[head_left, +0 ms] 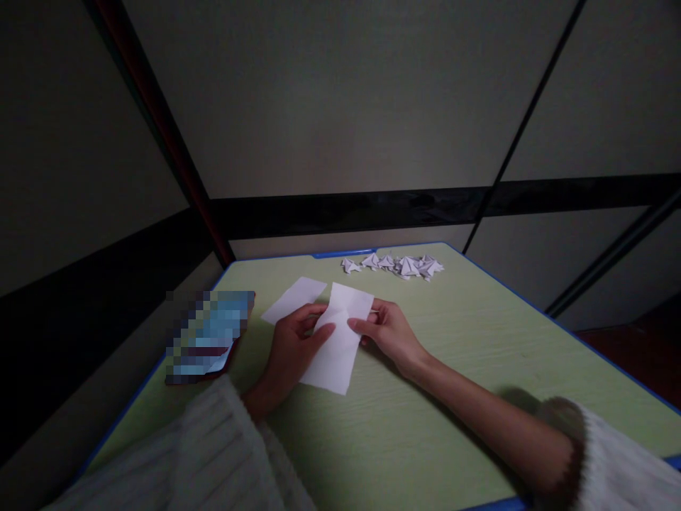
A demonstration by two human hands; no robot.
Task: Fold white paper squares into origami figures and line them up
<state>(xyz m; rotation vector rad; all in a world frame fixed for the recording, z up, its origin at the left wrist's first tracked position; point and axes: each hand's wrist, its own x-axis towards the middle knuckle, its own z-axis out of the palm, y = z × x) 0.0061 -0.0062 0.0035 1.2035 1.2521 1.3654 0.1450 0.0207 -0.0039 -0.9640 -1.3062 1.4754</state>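
Note:
A white sheet of paper (335,362) is held up between my two hands over the middle of the table, its lower edge toward me. My left hand (298,341) pinches its left side, thumb on the front face and fingers behind. On the right side, my right hand (391,333) grips it the same way, the thumb near the sheet's middle. Whether the sheet is creased there is hard to tell. Just beyond my left hand, a second white paper (295,298) lies flat on the table.
Several folded white paper pieces (408,266) sit bunched near the far edge. A blurred-out flat device with a bluish surface (220,330) lies at the left edge. The light green table (468,341) has a blue rim, with wall panels (340,106) behind it.

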